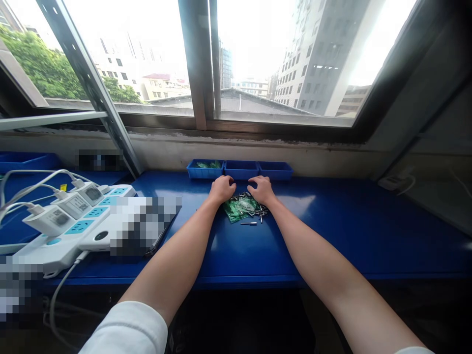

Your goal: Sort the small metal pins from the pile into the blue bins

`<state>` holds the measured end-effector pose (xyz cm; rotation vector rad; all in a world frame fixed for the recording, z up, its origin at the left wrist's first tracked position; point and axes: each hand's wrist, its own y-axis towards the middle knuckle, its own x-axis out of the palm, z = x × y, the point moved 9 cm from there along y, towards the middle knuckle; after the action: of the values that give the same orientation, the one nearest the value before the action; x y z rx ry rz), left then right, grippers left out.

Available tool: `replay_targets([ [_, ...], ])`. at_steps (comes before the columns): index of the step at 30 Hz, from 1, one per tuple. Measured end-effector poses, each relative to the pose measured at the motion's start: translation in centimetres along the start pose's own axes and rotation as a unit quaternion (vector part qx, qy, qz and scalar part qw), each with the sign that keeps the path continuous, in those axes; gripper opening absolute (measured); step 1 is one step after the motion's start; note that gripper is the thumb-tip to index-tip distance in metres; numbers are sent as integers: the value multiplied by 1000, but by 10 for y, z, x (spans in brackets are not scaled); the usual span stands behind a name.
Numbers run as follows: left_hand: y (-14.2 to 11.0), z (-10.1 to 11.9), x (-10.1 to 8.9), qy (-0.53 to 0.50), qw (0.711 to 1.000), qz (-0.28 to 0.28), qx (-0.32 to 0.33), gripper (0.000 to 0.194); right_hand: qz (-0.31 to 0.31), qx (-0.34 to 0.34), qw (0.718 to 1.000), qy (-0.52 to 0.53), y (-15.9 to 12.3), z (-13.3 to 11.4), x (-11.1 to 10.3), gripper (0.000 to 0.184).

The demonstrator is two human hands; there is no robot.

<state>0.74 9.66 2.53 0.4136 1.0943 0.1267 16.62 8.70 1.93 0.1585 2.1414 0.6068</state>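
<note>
Both my arms reach forward over a blue table (332, 231). My left hand (222, 188) and my right hand (261, 189) rest with curled fingers at the far edge of a small pile of green circuit boards and thin metal pins (241, 206). Their fingertips are bent down onto the table or the pile; whether they hold anything is hidden. One loose pin (249, 223) lies just in front of the pile.
Three blue bins stand in a row under the window: the left bin (205, 169) holds green parts, then the middle bin (241, 170) and the right bin (276, 170). A white power strip (73, 226) with plugged chargers and cables lies at the left.
</note>
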Motion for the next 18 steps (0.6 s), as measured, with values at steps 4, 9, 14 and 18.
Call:
replay_targets([
  [4, 0, 1, 2, 1, 1000, -3, 5, 29, -2, 9, 1000, 3, -1, 1, -1, 31],
  [9, 1, -1, 5, 3, 1000, 2, 13, 29, 1, 8, 1000, 6, -1, 0, -2, 32],
  [14, -1, 0, 2, -2, 1000, 3, 8, 29, 5, 4, 1000, 7, 0, 3, 0, 32],
  [18, -3, 1, -2, -7, 1000, 13, 0, 30, 3, 2, 1000, 7, 0, 3, 1, 32],
])
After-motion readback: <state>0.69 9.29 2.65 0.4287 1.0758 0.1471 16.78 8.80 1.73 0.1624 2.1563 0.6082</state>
